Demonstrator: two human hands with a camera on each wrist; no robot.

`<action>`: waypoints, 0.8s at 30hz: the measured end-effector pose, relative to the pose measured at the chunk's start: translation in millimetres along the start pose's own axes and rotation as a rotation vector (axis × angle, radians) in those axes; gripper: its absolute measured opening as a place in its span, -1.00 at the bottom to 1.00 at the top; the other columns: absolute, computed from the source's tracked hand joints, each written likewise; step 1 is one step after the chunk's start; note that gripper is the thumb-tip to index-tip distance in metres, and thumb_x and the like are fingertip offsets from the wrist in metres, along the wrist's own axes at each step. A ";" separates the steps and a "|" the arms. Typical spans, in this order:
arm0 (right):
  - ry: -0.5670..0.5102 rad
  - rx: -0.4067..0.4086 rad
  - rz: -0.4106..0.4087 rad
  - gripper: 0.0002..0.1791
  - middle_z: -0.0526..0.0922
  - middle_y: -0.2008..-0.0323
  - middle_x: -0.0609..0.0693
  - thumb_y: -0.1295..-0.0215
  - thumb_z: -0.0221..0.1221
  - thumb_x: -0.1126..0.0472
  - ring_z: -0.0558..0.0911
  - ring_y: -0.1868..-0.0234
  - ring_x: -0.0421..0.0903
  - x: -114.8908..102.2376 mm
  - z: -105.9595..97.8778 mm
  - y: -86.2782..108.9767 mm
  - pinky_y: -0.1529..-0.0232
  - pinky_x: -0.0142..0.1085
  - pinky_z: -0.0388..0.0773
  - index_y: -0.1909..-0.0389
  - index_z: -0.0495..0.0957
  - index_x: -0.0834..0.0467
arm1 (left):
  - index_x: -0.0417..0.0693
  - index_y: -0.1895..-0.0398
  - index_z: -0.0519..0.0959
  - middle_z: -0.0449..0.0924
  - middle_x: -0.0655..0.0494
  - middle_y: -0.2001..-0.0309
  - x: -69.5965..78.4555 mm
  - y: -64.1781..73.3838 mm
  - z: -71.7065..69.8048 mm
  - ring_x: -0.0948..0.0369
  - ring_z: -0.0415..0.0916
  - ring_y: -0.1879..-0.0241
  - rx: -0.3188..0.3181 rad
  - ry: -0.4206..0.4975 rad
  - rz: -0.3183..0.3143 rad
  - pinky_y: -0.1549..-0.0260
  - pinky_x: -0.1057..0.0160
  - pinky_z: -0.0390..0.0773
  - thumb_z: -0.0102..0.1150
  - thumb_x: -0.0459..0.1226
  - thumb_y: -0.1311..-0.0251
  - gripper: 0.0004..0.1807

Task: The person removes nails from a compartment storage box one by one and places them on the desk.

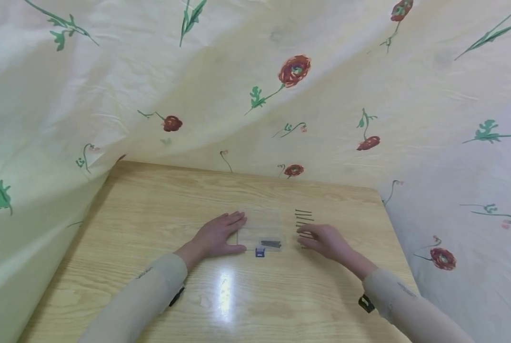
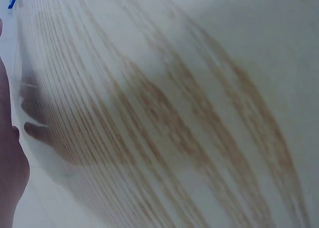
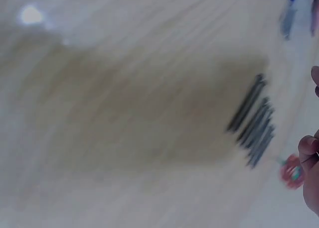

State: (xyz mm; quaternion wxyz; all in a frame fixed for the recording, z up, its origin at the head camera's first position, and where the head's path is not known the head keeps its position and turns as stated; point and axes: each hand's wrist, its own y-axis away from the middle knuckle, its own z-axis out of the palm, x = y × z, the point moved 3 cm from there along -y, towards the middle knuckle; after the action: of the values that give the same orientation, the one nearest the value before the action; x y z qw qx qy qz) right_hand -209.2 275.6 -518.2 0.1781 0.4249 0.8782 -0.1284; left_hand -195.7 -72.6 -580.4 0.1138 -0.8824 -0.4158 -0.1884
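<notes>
Where the bench (image 1: 165,200) stretches to the right of a clear box (image 1: 258,225), slim dark metal fasteners (image 1: 305,219) lie in a column, roughly parallel, each a straight shank with a small head; whether they are nails or screws is too small to tell. The right hand (image 1: 325,239) hangs over the nearer part of the column and hides some of them, its thumb and forefinger bent and parted; I cannot tell whether it touches one. The right wrist view blurs the shanks and cuts that hand off at the edge. The left hand (image 1: 218,234), fingers and thumb extended, rests against the box's left side, gripping nothing; its own wrist view shows just a sliver of it. Inside the box, in the near right part, lies a small bundle of similar fasteners (image 1: 270,244). A blue latch (image 1: 260,253) sits at the near edge.
</notes>
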 end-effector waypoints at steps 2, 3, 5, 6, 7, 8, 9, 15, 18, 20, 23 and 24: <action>-0.021 -0.015 -0.034 -0.71 0.35 0.66 -0.35 -0.34 0.47 0.17 0.20 0.63 -0.42 -10.7 -0.1 -11.4 0.62 -0.45 0.23 -0.04 0.78 0.15 | -0.04 -0.70 0.21 0.09 0.03 -0.70 -0.8 0.1 0.4 0.08 0.02 -0.69 0.000 -0.005 0.001 -0.67 0.03 0.03 0.13 0.36 -0.40 0.02; -0.022 -0.029 -0.052 -0.69 0.34 0.65 -0.35 -0.35 0.47 0.17 0.20 0.62 -0.43 -15.0 0.9 -16.4 0.62 -0.45 0.23 -0.06 0.78 0.14 | -0.04 -0.70 0.20 0.09 0.04 -0.70 -1.3 0.2 0.8 0.09 0.02 -0.69 -0.001 -0.007 0.001 -0.68 0.03 0.03 0.12 0.37 -0.40 0.02; -0.002 -0.065 -0.081 -0.68 0.33 0.64 -0.35 -0.36 0.46 0.15 0.20 0.61 -0.43 -22.7 3.8 -25.5 0.60 -0.46 0.21 -0.10 0.77 0.10 | -0.03 -0.70 0.19 0.07 0.05 -0.71 -2.5 0.2 1.8 0.11 0.00 -0.69 -0.005 -0.010 0.000 -0.68 0.05 0.01 0.11 0.38 -0.40 0.02; 0.008 -0.087 -0.094 -0.67 0.35 0.63 -0.33 -0.37 0.45 0.14 0.20 0.60 -0.43 -26.0 5.7 -29.2 0.59 -0.46 0.20 -0.12 0.77 0.08 | -0.03 -0.70 0.19 0.07 0.05 -0.71 -2.9 0.3 2.2 0.11 0.00 -0.69 -0.004 -0.006 0.001 -0.68 0.05 0.01 0.11 0.38 -0.40 0.02; 0.020 -0.108 -0.109 -0.66 0.38 0.62 -0.30 -0.38 0.45 0.14 0.19 0.59 -0.42 -28.7 7.8 -32.2 0.58 -0.46 0.20 -0.14 0.76 0.06 | -0.03 -0.70 0.19 0.07 0.05 -0.71 -3.3 0.4 2.6 0.11 0.00 -0.69 -0.004 -0.007 0.002 -0.68 0.04 0.01 0.11 0.38 -0.40 0.02; 0.035 -0.126 -0.127 -0.66 0.46 0.60 -0.28 -0.39 0.44 0.14 0.20 0.59 -0.42 -31.0 10.1 -34.5 0.57 -0.47 0.20 -0.15 0.76 0.05 | -0.02 -0.70 0.20 0.07 0.05 -0.71 -3.7 0.4 3.0 0.11 0.01 -0.69 -0.004 -0.007 0.003 -0.68 0.04 0.01 0.11 0.38 -0.39 0.02; 0.048 -0.140 -0.151 -0.66 0.58 0.54 -0.25 -0.39 0.44 0.15 0.24 0.57 -0.42 -33.2 12.5 -36.5 0.55 -0.47 0.23 -0.15 0.76 0.05 | -0.02 -0.71 0.19 0.07 0.06 -0.71 -4.3 0.3 3.7 0.11 0.00 -0.69 -0.006 -0.011 0.002 -0.68 0.05 0.00 0.10 0.39 -0.39 0.02; 0.100 -0.168 -0.311 -0.68 0.86 0.06 -0.02 -0.35 0.46 0.20 0.76 0.32 -0.25 -43.1 23.6 -40.9 0.31 -0.36 0.71 -0.11 0.78 0.09 | 0.03 -0.72 0.16 0.02 0.10 -0.72 -6.1 -0.1 6.4 0.15 -0.04 -0.70 -0.020 -0.026 -0.005 -0.68 0.08 -0.02 0.06 0.42 -0.39 0.03; 0.125 -0.177 -0.363 -0.70 0.86 0.03 -0.03 -0.33 0.47 0.23 0.84 0.12 -0.13 -44.7 28.1 -41.7 0.14 -0.25 0.80 -0.07 0.79 0.10 | 0.03 -0.72 0.15 0.02 0.11 -0.72 -6.1 -0.1 6.5 0.16 -0.05 -0.70 -0.021 -0.033 -0.007 -0.68 0.09 -0.02 0.06 0.42 -0.39 0.04; 0.133 -0.187 -0.391 -0.71 0.86 0.04 -0.04 -0.33 0.47 0.26 0.84 0.09 -0.12 -45.2 30.6 -42.8 0.11 -0.25 0.81 -0.05 0.80 0.10 | 0.02 -0.72 0.16 0.03 0.09 -0.72 -5.4 0.2 5.7 0.15 -0.04 -0.70 -0.018 -0.032 -0.004 -0.68 0.08 -0.01 0.07 0.41 -0.39 0.04; 0.149 -0.199 -0.436 -0.73 0.87 0.10 -0.06 -0.31 0.47 0.27 0.84 0.12 -0.16 -46.4 33.8 -45.2 0.12 -0.29 0.79 -0.02 0.81 0.12 | 0.00 -0.72 0.17 0.04 0.07 -0.72 -3.9 0.9 4.1 0.13 -0.02 -0.69 -0.016 -0.017 0.002 -0.68 0.05 0.01 0.10 0.40 -0.39 0.04; 0.156 -0.203 -0.448 -0.74 0.87 0.12 -0.06 -0.31 0.47 0.27 0.83 0.14 -0.18 -47.1 34.5 -45.9 0.13 -0.30 0.79 -0.01 0.82 0.12 | 0.00 -0.72 0.17 0.04 0.06 -0.72 -3.3 1.2 3.6 0.13 -0.02 -0.70 -0.017 -0.012 0.003 -0.68 0.04 0.01 0.10 0.39 -0.39 0.03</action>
State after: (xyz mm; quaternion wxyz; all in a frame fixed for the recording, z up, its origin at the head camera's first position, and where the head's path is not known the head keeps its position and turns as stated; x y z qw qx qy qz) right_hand -211.4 201.9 -526.1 0.1184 0.2082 0.9699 -0.0427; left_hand -195.8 -74.4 -585.1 0.1039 -0.8851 -0.4136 -0.1864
